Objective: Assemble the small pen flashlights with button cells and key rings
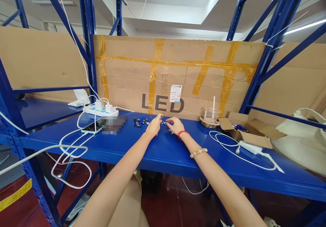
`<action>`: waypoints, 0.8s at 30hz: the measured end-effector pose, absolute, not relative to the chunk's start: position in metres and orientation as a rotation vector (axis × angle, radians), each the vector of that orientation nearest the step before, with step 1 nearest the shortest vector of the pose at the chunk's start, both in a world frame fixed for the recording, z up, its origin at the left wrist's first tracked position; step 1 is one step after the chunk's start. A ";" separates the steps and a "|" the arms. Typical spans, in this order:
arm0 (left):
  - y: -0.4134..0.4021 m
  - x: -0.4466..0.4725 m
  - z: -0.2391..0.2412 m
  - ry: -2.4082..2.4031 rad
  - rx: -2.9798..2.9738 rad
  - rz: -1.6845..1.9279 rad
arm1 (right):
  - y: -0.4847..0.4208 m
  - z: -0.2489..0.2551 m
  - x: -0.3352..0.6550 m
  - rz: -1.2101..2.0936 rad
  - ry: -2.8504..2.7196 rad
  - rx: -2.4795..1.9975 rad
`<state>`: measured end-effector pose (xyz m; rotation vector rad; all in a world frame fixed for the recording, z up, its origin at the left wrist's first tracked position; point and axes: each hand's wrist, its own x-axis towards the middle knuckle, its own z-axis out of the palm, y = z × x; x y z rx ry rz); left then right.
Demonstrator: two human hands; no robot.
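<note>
My left hand [153, 126] is over the blue tabletop with its fingers drawn together in a pinch; whatever it holds is too small to name. Facing it, my right hand [175, 125] has curled fingers with the tips close together at tiny silvery pieces [164, 123] lying between the hands. What those fingertips grip, if anything, cannot be made out. A dark metallic piece [170, 131] lies partly under the right palm. To the left of my hands sit a small black item [137, 122] and several small blue and silver parts [146, 121].
A white power strip [100, 111] with chargers and looping cables stands at left, near a phone [92, 127]. Toward the right are a plastic cup with straw [212, 113], an open carton [256, 137] and a white adapter [251, 147] with cable. Cardboard [127, 77] walls the back.
</note>
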<state>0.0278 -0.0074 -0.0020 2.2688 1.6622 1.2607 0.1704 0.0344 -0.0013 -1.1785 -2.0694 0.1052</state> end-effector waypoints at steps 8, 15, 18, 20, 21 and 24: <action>-0.011 0.029 0.000 1.680 2.244 1.276 | 0.038 -0.009 0.161 -0.024 -2.413 -1.058; -0.012 0.030 0.000 1.644 2.234 1.265 | 0.036 -0.012 0.156 -0.022 -2.588 -1.048; -0.012 0.029 -0.001 1.615 2.227 1.293 | 0.036 -0.011 0.157 -0.030 -2.588 -1.085; -0.013 0.029 -0.001 1.594 2.214 1.335 | 0.036 -0.009 0.157 -0.045 -2.565 -1.109; -0.012 0.029 -0.001 1.582 2.206 1.360 | 0.036 -0.009 0.158 -0.054 -2.550 -1.123; -0.011 0.029 -0.001 1.553 2.191 1.434 | 0.035 -0.005 0.160 -0.080 -2.493 -1.183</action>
